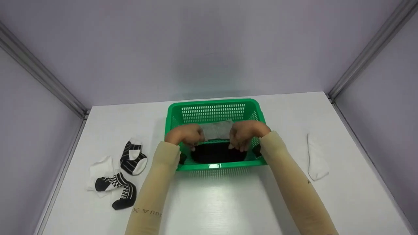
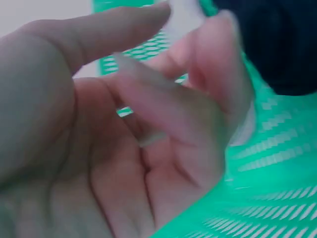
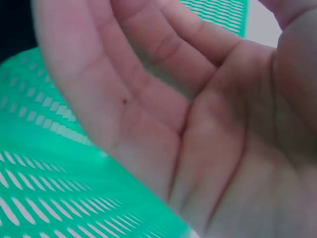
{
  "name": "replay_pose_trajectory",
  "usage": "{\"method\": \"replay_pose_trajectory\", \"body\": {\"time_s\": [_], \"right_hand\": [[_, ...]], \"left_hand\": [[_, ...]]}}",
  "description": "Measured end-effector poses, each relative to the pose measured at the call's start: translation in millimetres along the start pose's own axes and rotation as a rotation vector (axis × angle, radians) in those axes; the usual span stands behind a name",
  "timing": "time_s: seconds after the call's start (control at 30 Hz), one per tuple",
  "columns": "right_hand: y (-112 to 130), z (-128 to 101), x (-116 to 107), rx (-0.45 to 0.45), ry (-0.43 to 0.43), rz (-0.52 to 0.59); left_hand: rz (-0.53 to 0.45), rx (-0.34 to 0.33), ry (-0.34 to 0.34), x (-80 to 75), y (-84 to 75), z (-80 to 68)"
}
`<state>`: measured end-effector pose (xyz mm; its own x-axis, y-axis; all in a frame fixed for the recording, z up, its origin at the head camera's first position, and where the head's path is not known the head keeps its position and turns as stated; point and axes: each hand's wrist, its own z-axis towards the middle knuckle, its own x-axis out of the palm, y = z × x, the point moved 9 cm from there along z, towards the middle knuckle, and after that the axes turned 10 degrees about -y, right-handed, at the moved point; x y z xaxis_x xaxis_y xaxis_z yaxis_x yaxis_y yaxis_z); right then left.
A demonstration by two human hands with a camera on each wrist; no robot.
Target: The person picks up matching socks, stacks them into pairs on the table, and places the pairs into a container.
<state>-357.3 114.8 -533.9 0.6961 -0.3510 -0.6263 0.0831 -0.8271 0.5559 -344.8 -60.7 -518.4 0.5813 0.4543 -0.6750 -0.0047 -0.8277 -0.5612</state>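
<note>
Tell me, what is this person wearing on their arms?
Both arms wear snug, pale beige sleeves reaching from above the elbow to the wrist. The left one carries small dark lettering near the elbow. The left hand and right hand are bare, without gloves.

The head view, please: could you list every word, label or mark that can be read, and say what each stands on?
"AUQA X", as it reads upside down in the head view: on the left forearm sleeve.
A small dark mark on the right forearm sleeve: too small to read.
Green basket, socks, both wrist views: no text.
</note>
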Motion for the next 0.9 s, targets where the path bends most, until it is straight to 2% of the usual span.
{"method": "replay_pose_trajectory", "body": {"time_s": [0.13,0.27,0.4,0.5,0.63,0.8,0.9], "right_hand": [[12.2,-20.5,-15.9,-0.123,-0.161,0.004],[27.6,-49.8,-21.9,-0.242,-0.314,-0.057],[41.6,-85.4,-16.0,-0.371,-0.381,-0.013],[43.2,-112.3,-3.2,-0.451,-0.38,0.058],[31.4,-139.8,21.4,-0.514,-0.331,0.12],[7.0,-154.7,59.2,-0.52,-0.26,0.146],[-6.3,-152.9,86.6,-0.503,-0.192,0.15]], "left_hand": [[0.001,0.152,-0.135,-9.5,-22.3,-26.8],[-0.116,0.285,-0.252,-4.5,-37.0,-67.7],[-0.248,0.418,-0.263,11.7,-46.6,-108.1],[-0.285,0.468,-0.232,34.0,-45.9,-128.6],[-0.276,0.44,-0.152,76.3,-28.2,-141.3],[-0.179,0.325,0.025,138.6,4.9,-150.7],[-0.125,0.258,0.046,168.1,17.4,-156.9]]}}
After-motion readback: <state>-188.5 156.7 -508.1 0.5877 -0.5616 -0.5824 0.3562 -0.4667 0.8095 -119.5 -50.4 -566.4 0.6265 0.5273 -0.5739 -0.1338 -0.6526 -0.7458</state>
